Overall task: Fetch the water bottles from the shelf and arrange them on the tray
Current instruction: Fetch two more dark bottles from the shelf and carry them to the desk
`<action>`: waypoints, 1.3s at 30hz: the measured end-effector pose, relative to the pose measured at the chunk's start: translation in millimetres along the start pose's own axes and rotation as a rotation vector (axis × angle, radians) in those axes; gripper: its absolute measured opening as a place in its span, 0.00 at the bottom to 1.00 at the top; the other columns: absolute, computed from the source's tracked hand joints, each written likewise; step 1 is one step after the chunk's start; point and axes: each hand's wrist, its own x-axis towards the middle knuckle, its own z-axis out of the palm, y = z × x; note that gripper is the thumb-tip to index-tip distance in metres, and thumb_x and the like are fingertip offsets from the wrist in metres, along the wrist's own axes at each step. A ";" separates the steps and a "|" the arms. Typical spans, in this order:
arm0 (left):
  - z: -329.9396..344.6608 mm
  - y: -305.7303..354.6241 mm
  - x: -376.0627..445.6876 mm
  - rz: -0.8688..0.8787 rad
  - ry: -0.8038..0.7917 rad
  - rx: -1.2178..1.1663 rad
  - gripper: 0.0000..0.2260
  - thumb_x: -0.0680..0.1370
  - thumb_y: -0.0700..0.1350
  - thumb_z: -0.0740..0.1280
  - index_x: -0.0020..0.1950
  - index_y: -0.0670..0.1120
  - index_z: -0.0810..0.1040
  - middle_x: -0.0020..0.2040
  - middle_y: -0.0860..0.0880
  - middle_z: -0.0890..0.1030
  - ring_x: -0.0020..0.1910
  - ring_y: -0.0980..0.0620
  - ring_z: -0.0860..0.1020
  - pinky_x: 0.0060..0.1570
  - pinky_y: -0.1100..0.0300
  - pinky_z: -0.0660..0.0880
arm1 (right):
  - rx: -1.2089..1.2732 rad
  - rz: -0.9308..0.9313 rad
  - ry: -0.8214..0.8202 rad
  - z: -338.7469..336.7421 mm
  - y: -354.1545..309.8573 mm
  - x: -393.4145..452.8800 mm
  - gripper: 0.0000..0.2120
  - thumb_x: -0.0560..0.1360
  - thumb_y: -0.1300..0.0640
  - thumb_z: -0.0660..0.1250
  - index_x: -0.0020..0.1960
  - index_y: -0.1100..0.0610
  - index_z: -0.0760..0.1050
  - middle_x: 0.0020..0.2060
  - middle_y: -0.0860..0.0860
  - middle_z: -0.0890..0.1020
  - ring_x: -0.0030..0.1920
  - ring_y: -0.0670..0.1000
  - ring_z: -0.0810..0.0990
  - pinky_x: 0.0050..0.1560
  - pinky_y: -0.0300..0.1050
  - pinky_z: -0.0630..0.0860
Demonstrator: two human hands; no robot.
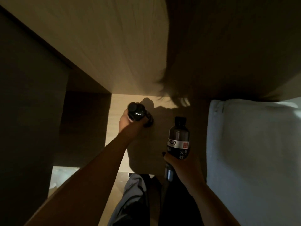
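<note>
Left hand: fingers curled round a dark bottle, held over the wooden shelf near its left edge, cap toward the camera. Right hand: fingers wrapped round the base of a labelled bottle, upright, above the shelf's front edge. White cloth at right.

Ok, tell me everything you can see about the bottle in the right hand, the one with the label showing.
The bottle with the label is dark and translucent, plastic by its look, with a black screw cap on. A white band reading "H8.0" with a small red square wraps its middle, above white characters on black. It is held roughly upright, cap tilted slightly away. The right hand grips its lower part, fingers curled round it; nothing else touches it.
</note>
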 end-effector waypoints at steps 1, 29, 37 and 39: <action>-5.0 -1.1 -1.8 -0.022 0.007 -0.045 0.26 0.70 0.38 0.74 0.66 0.46 0.71 0.58 0.50 0.77 0.62 0.50 0.74 0.64 0.54 0.70 | 0.009 -0.001 0.001 -1.7 -1.2 -1.4 0.19 0.67 0.58 0.76 0.54 0.51 0.72 0.42 0.51 0.82 0.40 0.48 0.83 0.34 0.36 0.77; -117.9 182.0 -273.8 -0.147 -0.350 -0.644 0.29 0.65 0.38 0.71 0.65 0.44 0.72 0.50 0.35 0.83 0.43 0.40 0.82 0.45 0.46 0.78 | 0.154 -0.149 0.011 -37.7 -178.3 -220.6 0.16 0.66 0.58 0.76 0.52 0.53 0.78 0.40 0.56 0.85 0.40 0.59 0.85 0.47 0.59 0.81; -133.1 214.7 -329.9 0.183 -0.448 -0.262 0.22 0.63 0.31 0.76 0.52 0.45 0.75 0.41 0.43 0.83 0.36 0.48 0.82 0.34 0.59 0.80 | 0.170 -0.210 0.041 -60.7 -196.2 -284.1 0.08 0.70 0.66 0.71 0.48 0.58 0.77 0.30 0.54 0.82 0.28 0.51 0.82 0.28 0.42 0.77; -134.6 210.7 -344.8 0.245 -0.457 -0.224 0.26 0.58 0.38 0.77 0.53 0.45 0.76 0.41 0.44 0.84 0.38 0.48 0.83 0.35 0.61 0.79 | 0.156 -0.226 0.031 -64.3 -194.9 -297.1 0.09 0.70 0.67 0.71 0.46 0.56 0.77 0.30 0.53 0.82 0.27 0.49 0.82 0.27 0.40 0.77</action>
